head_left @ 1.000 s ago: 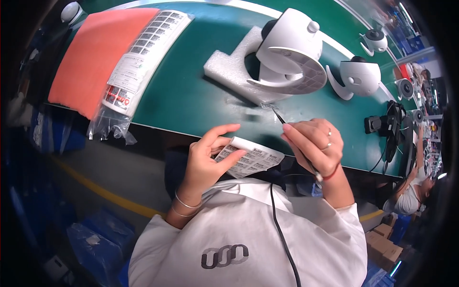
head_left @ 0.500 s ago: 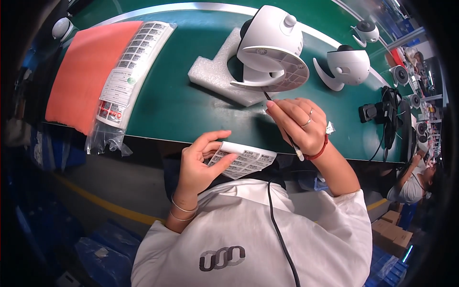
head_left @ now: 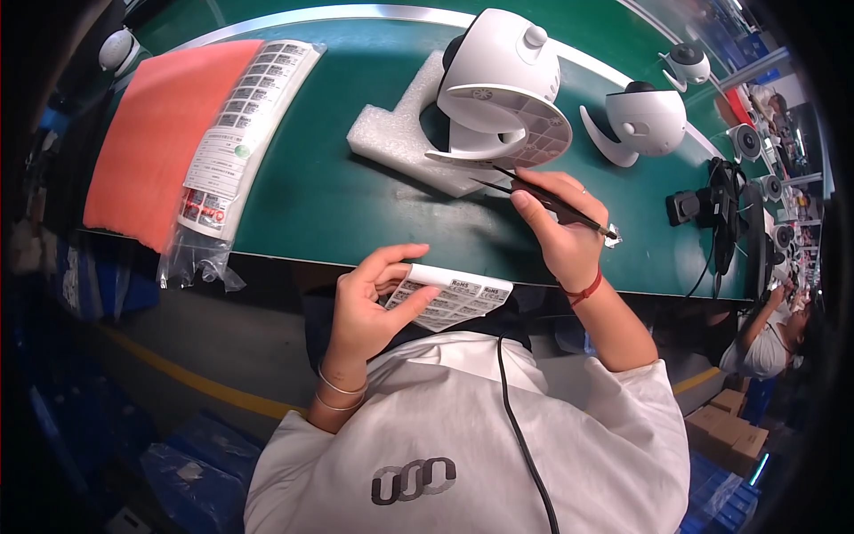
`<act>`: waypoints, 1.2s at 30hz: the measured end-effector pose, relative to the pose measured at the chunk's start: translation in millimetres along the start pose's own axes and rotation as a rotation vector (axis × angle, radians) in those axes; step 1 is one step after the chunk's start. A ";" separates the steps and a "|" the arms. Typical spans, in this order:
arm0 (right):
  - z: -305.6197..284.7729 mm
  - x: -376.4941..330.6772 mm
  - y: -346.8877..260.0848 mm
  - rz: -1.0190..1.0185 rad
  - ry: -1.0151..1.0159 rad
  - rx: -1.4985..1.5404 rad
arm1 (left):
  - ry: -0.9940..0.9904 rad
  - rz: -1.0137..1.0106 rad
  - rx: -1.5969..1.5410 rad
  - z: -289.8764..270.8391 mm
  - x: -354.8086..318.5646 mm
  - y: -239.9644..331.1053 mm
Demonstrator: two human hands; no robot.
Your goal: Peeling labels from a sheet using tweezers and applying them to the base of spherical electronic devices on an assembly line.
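My right hand (head_left: 569,222) grips a pair of dark tweezers (head_left: 560,206), their two tips spread apart and pointing left. The tips are just below the base of a white rounded device (head_left: 507,67), which lies tilted with its ribbed grey underside (head_left: 544,138) facing me. A white foam block (head_left: 389,132) cradles that device. Nearer to me, my left hand (head_left: 366,298) holds a folded sheet of labels (head_left: 454,298), thumb on top, at the table's front edge. Whether the tweezer tips carry anything is too small to tell.
On the left of the green table (head_left: 302,196) lie an orange sheet (head_left: 160,133) and a plastic-wrapped stack of label sheets (head_left: 240,133). A second white device (head_left: 645,125) stands to the right, near a black adapter with cables (head_left: 712,209). A person (head_left: 765,343) sits far right.
My right hand has turned over, and the tweezers have swung from steep to slanting, their tips now apart and slightly away from the device's base. My left hand holds still.
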State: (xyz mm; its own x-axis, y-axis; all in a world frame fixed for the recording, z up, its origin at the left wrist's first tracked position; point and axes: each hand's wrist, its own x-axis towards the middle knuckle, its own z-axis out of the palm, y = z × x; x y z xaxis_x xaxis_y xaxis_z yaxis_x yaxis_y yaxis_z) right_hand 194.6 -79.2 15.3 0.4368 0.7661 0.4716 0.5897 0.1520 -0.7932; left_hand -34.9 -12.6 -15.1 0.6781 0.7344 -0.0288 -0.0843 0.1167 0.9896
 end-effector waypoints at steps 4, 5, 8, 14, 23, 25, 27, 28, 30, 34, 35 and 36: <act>5.6 -2.8 1.1 -0.400 0.049 -0.308 | 0.002 -0.001 -0.021 -0.7 -0.5 -1.6; 7.2 -3.4 0.7 -0.508 0.042 -0.413 | 0.003 -0.005 -0.020 -1.0 -1.0 -1.7; 16.0 0.4 -1.2 -0.566 -0.028 -0.524 | -0.015 -0.003 -0.017 -1.9 -1.5 -1.0; 19.0 1.5 -24.7 -0.519 -0.010 -0.408 | -0.007 -0.016 -0.029 -6.5 -4.3 -5.0; -60.3 67.6 -58.2 -0.136 0.037 -0.230 | 0.037 0.112 0.141 -14.2 -41.6 -19.9; -61.3 89.0 -57.1 -0.030 -0.274 -0.521 | 0.021 0.200 0.152 4.3 -50.7 -28.0; -52.4 107.1 -45.5 -0.137 -0.425 -0.720 | 0.114 0.191 0.117 14.8 -55.0 -37.0; -50.1 113.3 -42.7 -0.232 -0.544 -0.693 | 0.143 0.175 0.113 16.6 -56.4 -40.4; -49.3 127.5 -41.4 -0.057 -0.683 -0.682 | 0.141 0.211 0.119 17.7 -57.4 -41.8; -59.3 147.6 -39.5 -0.160 -0.822 -0.648 | 0.206 0.254 0.118 9.6 -59.3 -36.3; -63.3 152.2 -37.2 -0.112 -0.807 -0.586 | 0.203 0.247 0.111 8.1 -58.6 -35.7; -68.0 155.3 -32.8 -0.065 -0.790 -0.517 | 0.200 0.272 0.133 7.4 -58.9 -36.0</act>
State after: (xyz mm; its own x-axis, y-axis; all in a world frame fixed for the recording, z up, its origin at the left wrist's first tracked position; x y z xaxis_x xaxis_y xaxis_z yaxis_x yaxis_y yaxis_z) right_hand 289.3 -7.7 140.9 -0.0823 0.9958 -0.0391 0.9076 0.0587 -0.4158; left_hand -66.5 -65.0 -48.0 0.4862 0.8447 0.2238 -0.1376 -0.1789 0.9742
